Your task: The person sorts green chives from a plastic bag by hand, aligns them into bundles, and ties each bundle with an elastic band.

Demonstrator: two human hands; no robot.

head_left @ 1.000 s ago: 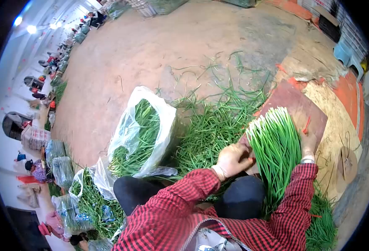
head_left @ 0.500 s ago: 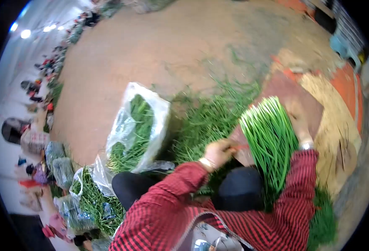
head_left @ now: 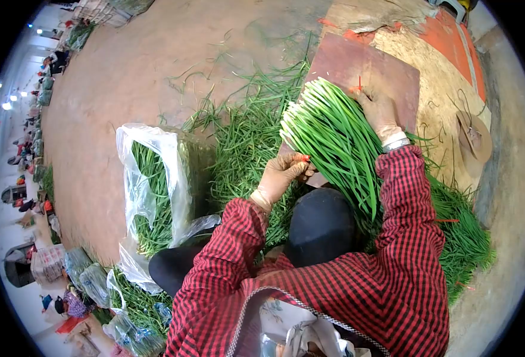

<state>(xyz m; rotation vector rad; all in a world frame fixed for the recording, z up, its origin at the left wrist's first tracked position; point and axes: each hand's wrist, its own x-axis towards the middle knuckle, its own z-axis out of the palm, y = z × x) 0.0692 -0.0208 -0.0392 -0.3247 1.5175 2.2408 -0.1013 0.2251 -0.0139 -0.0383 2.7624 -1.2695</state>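
Observation:
A thick bunch of garlic chives (head_left: 334, 128) with pale cut ends lies across a reddish-brown board (head_left: 387, 68) in front of my knees. At the bunch's left side my gloved left hand (head_left: 280, 177) is closed, pinching a red tie (head_left: 305, 158) between thumb and fingertips. My gloved right hand (head_left: 380, 112) is on the far right side of the bunch, fingers curled around another piece of red tie (head_left: 359, 83) that sticks up. Whether the tie runs beneath the stalks is hidden.
Loose chive trimmings (head_left: 244, 154) cover the floor left of the board. A clear plastic bag (head_left: 182, 178) of greens stands further left. More chives (head_left: 462, 238) lie at my right, by a tan round-edged object (head_left: 474, 137). People and bundles line the far left.
The view has shifted and become sharper. My right hand, blurred before, now shows curled fingers at the red tie. The bunch and both hands appear higher and further left.

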